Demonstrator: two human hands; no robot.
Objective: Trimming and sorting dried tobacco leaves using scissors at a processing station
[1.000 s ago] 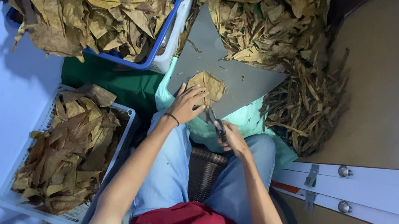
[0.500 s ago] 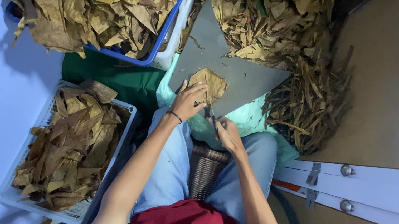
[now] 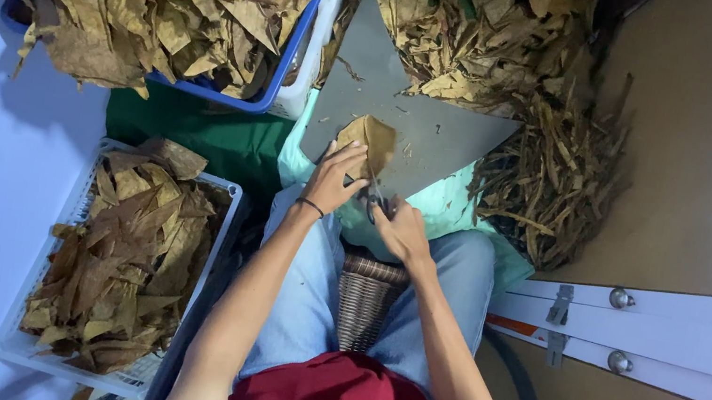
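A dry brown leaf [image 3: 369, 138] lies flat on a grey metal sheet [image 3: 443, 133] in front of my knees. My left hand [image 3: 336, 178] presses on the leaf's near edge with fingers spread. My right hand [image 3: 399, 229] is closed around a small dark-handled tool [image 3: 373, 191], apparently scissors, whose tip meets the leaf's lower edge. Both forearms reach forward over my jeans.
A blue crate [image 3: 291, 38] heaped with dry leaves stands at the far left. A white crate [image 3: 44, 274] of leaves sits at my left. A loose leaf pile [image 3: 497, 32] and a heap of stems [image 3: 554, 179] lie beyond the sheet. A wicker stool [image 3: 366, 287] shows between my legs. A brown panelled wall [image 3: 673, 184] is at right.
My right hand has moved up closer to the leaf with the tool. My left hand stays pressed on the leaf. The view has shifted slightly.
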